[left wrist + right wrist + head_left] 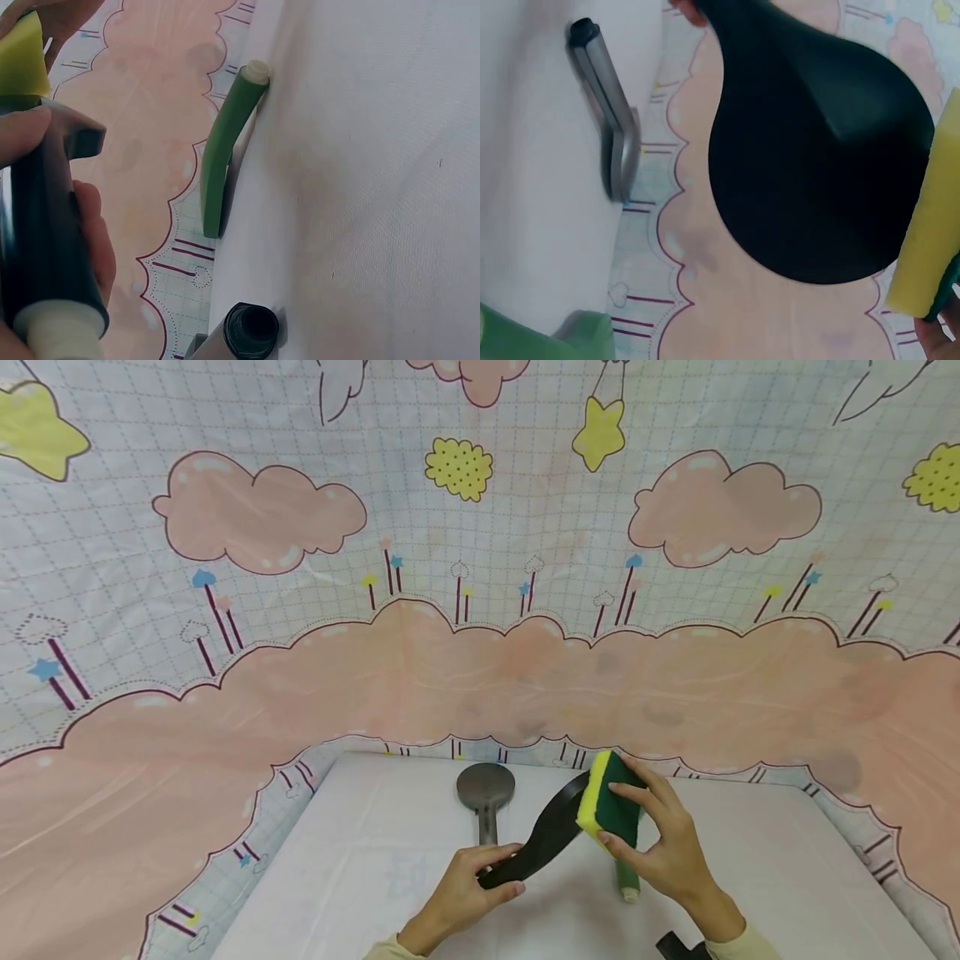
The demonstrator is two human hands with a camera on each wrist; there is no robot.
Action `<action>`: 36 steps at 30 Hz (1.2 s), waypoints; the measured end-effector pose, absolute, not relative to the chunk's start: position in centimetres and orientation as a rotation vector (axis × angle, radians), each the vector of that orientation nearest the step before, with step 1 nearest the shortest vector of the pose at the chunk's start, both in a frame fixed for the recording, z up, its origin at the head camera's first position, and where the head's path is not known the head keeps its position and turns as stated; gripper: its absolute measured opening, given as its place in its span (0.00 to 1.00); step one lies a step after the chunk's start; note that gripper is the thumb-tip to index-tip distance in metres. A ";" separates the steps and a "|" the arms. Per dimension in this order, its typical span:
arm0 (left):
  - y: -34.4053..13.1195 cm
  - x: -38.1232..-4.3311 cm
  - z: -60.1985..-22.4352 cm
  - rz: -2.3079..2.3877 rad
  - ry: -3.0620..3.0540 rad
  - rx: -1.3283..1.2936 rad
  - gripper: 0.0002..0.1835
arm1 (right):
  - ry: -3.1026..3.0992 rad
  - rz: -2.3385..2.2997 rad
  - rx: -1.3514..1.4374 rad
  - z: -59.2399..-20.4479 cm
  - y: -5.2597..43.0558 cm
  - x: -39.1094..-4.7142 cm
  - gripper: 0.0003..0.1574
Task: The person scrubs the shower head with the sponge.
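My left hand [467, 883] grips the handle of a black paddle-shaped spoon [551, 831], which is raised and slants up to the right. In the right wrist view its broad round head [802, 165] shows. My right hand [671, 843] pinches a sponge [611, 802] between thumb and fingers, green scouring side toward the palm. The sponge's yellow side [930, 225] meets the edge of the spoon's head. A pale end [64, 326] tips the black handle in the left wrist view.
A grey round-headed spoon [486, 789] lies on the white table [337, 860] behind my left hand. Below the sponge lies a green utensil [628, 881] with a cream tip, partly hidden. A black object [678, 947] shows beside the right sleeve. Patterned cloth [525, 693] hangs behind.
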State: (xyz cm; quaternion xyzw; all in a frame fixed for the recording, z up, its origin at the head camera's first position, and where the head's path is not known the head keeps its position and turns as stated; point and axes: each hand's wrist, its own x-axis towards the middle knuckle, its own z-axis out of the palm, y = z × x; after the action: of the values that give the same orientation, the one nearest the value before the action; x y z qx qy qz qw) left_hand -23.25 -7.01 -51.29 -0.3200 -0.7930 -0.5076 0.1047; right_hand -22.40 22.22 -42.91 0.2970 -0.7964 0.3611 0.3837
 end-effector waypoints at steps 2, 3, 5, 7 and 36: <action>-6.9 -23.3 -51.3 -1.498 -2.353 -0.911 0.23 | -2.024 0.911 0.773 -43.0 21.9 -22.2 0.38; -6.9 -23.4 -51.3 -1.498 -2.360 -0.895 0.24 | -2.024 0.906 0.778 -43.1 21.7 -22.1 0.38; -6.8 -23.4 -51.2 -1.496 -2.375 -0.863 0.25 | -2.025 0.893 0.790 -43.2 21.4 -22.0 0.38; -6.7 -23.5 -51.1 -1.487 -2.383 -0.830 0.26 | -2.024 0.869 0.803 -43.3 21.1 -21.9 0.36; -6.3 -23.4 -51.6 -1.405 -2.292 -1.112 0.24 | -2.020 0.808 0.739 -43.0 22.6 -23.4 0.34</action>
State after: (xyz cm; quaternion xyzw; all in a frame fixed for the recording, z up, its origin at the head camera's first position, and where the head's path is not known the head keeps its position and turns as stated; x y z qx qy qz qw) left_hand -23.39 -6.33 -51.64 -0.3797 -0.7826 -0.4797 0.1157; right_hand -23.38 22.58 -42.96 0.2935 -0.8020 0.3208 0.4095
